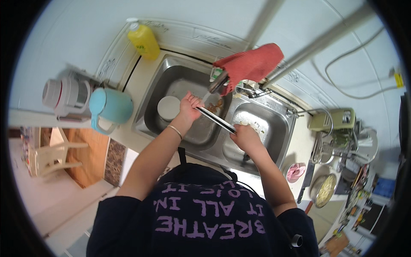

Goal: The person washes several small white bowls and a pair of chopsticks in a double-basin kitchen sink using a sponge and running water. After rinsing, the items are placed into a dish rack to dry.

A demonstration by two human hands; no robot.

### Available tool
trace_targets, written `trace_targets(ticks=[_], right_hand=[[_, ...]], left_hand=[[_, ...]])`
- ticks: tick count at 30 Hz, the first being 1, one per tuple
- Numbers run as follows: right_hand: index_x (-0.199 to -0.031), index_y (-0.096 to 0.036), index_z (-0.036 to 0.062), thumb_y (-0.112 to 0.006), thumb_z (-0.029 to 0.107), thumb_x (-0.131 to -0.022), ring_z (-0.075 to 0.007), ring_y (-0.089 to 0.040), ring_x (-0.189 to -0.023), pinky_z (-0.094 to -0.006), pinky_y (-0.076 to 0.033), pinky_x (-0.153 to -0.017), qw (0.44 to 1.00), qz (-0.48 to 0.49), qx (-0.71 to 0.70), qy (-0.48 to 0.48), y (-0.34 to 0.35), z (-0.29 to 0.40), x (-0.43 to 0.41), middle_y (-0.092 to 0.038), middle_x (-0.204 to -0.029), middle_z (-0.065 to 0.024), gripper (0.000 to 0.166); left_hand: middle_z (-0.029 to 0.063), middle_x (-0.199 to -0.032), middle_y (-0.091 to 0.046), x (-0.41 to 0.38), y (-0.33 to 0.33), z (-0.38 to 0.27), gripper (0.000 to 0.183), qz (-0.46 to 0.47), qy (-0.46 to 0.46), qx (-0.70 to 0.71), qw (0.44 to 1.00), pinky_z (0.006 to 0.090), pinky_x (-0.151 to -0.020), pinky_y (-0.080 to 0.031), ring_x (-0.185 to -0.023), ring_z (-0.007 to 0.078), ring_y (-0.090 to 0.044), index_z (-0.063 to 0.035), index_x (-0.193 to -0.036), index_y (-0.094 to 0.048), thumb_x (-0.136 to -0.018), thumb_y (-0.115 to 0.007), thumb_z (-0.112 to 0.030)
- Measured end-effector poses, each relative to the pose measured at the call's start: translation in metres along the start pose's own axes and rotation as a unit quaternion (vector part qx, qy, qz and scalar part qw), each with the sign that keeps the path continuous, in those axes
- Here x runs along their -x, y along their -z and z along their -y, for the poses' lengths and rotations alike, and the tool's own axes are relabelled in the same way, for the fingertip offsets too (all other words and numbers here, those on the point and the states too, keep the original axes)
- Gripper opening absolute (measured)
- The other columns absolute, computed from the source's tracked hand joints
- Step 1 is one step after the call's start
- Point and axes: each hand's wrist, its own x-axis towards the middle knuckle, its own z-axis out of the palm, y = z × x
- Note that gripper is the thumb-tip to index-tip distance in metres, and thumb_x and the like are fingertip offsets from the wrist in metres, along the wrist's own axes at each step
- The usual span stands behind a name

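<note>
A long, narrow black-and-white utensil [216, 120] spans the gap between my hands, above the divider of the steel double sink; its exact kind is unclear. My left hand [191, 106] closes around the upper left end, over the left basin [189, 85]. The lower right end is gripped in my right hand [247, 138], above the right basin [271, 128]. Beside my left hand, water appears to run from the faucet [219, 82]. A white round dish [169, 108] lies in the left basin, with brown food scraps [219, 105] under the faucet.
A red cloth [257, 66] drapes by the faucet. Left stand a yellow bottle [144, 41] and a light-blue pitcher [112, 107]. Right are a bowl of pink meat [296, 172], a black-handled knife [308, 176], a metal bowl of pale shreds [324, 191] and a dish rack [327, 152].
</note>
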Motion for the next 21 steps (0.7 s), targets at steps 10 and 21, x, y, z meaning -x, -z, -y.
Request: trace_targets(ticks=[10, 21], right_hand=[[-0.087, -0.059, 0.0011, -0.061, 0.023, -0.077, -0.0363, -0.063, -0.076, -0.0459, -0.051, -0.067, 1.0, -0.014, 0.02, -0.012, -0.015, 0.011, 0.001, -0.063, -0.077, -0.0205, 0.025], [-0.088, -0.055, 0.0059, -0.053, 0.019, -0.08, -0.0332, -0.064, -0.068, -0.0447, -0.052, -0.061, 0.989, -0.068, 0.124, -0.049, -0.019, 0.014, 0.008, -0.063, -0.073, -0.0198, 0.015]], left_hand=[[-0.0039, -0.049, -0.021, 0.001, -0.003, 0.017, 0.039, -0.123, -0.044, -0.016, 0.991, 0.0281, -0.036, -0.023, -0.037, 0.0114, -0.023, -0.0174, -0.06, -0.03, -0.092, -0.048, -0.031], [0.0011, -0.058, -0.043, -0.006, 0.001, 0.006, 0.036, -0.17, -0.069, -0.141, 0.973, 0.0344, -0.049, -0.041, -0.05, 0.0179, -0.044, -0.0112, -0.076, -0.044, -0.093, -0.044, -0.043]])
